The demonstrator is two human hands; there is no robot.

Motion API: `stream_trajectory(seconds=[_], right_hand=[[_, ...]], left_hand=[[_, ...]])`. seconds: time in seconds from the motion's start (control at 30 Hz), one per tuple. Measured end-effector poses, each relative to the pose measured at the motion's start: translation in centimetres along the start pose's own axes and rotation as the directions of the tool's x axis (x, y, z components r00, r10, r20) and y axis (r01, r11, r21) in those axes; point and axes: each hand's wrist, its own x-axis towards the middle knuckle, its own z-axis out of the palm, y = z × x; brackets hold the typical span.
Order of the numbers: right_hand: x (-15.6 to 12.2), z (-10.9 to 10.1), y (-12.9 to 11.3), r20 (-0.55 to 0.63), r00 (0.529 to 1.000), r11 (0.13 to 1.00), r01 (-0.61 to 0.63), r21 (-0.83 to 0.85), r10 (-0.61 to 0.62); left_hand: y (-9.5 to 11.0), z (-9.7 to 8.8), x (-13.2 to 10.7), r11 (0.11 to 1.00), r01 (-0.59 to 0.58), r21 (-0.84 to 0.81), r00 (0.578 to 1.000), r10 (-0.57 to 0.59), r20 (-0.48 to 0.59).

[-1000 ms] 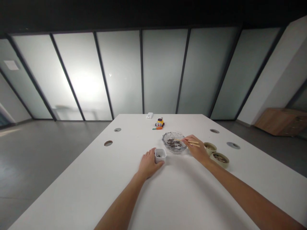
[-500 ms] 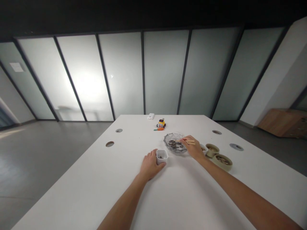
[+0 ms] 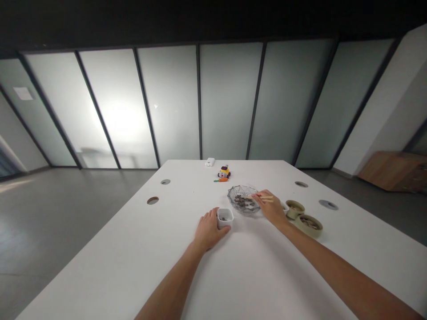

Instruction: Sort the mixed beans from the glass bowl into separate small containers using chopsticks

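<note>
- Holding small white cup (image 3: 225,224) in half-curled fingers of left hand (image 3: 209,229), lower middle of frame.
- Pinching chopsticks (image 3: 267,197) between closed fingers of right hand (image 3: 272,209), at glass bowl (image 3: 231,201), right of centre.

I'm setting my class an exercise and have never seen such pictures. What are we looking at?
No machine here: these are one person's bare hands, seen in every picture from a camera worn on their head, looking forward and down. The left hand grips a white cup with dark bits inside. The right hand holds pale chopsticks at a clear glass bowl of dark pieces. To its right on the white table stand two greenish bowls and a partly hidden white container. Farther away lie a carrot-shaped item, a yellow toy vehicle and a white object.
</note>
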Motion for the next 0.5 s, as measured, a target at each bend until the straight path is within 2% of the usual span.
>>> stream_trajectory(seconds=[0.3, 0.5], right_hand=[[0.0, -0.2, -1.7, 0.051, 0.999, 0.996, -0.003, 0.086, -0.001], [-0.2, 0.0, -1.8, 0.065, 0.998, 0.993, -0.009, 0.119, 0.001]], left_hand=[[-0.2, 0.3, 0.1, 1.0, -0.021, 0.01, 0.999, 0.021, -0.024], [-0.3, 0.4, 0.1, 0.999, -0.039, 0.009, 0.999, 0.039, -0.036]])
